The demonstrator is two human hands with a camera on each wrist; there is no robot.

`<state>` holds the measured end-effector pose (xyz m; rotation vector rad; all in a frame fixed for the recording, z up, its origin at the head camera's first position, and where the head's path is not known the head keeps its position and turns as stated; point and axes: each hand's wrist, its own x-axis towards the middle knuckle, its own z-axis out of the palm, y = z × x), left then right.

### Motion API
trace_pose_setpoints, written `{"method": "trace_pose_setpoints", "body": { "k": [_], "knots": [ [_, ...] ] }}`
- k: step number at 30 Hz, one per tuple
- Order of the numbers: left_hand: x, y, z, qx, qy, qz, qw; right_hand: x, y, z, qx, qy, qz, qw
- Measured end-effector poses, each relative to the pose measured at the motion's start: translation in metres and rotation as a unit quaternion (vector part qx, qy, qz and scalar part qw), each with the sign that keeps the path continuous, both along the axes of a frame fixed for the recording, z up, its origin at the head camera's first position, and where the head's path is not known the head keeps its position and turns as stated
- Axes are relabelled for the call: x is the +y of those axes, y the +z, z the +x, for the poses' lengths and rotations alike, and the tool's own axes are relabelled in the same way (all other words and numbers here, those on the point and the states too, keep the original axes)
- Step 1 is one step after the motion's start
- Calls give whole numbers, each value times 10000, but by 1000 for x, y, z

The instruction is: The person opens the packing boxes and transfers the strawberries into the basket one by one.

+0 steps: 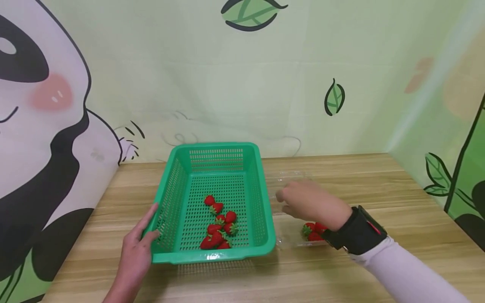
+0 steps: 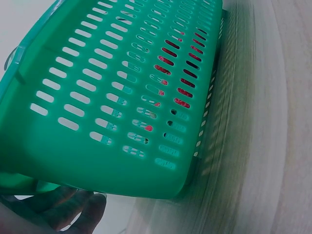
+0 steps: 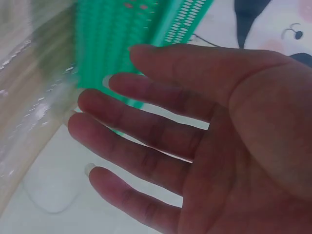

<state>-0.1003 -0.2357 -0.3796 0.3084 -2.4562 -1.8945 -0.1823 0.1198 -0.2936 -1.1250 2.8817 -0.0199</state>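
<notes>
A green plastic basket [image 1: 268, 219] stands on the table with several red strawberries [image 1: 214, 229] on its floor. At the basket's left rim, my left hand [image 1: 137, 248] grips the edge, its thumb over the inner side. The left wrist view shows that hand's fingers [image 2: 87, 209] against the rim. To the right of the basket, my right hand [image 1: 312, 200] hovers over a clear plastic box [image 1: 289, 235] and holds nothing. Its palm and spread fingers [image 3: 141, 119] fill the right wrist view. A few strawberries [image 1: 312, 231] lie in the box, partly hidden by the wrist.
The wooden table [image 1: 379, 189] runs back to a pale green wall cloth [image 1: 182, 75] printed with leaves and a panda. A black band [image 1: 356, 231] wraps the right wrist. The box's near edge lies close beside the basket.
</notes>
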Motion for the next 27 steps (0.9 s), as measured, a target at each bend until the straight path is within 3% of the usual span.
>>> {"method": "trace_pose_setpoints", "body": {
  "k": [10,16,23,27],
  "knots": [
    [0,-1,2,102,-4,-67,9999,28,-14,-3,-358,-177,252,9989],
    [0,-1,2,145,27,-115,9998,35,-24,-3,-295,-222,697,9969],
    [-1,-2,0,110,21,-67,9999,39,-37,-4,-714,-610,864,9918],
    [0,-2,-1,135,14,-49,9999,40,-44,-5,-758,-585,993,9904]
  ]
}}
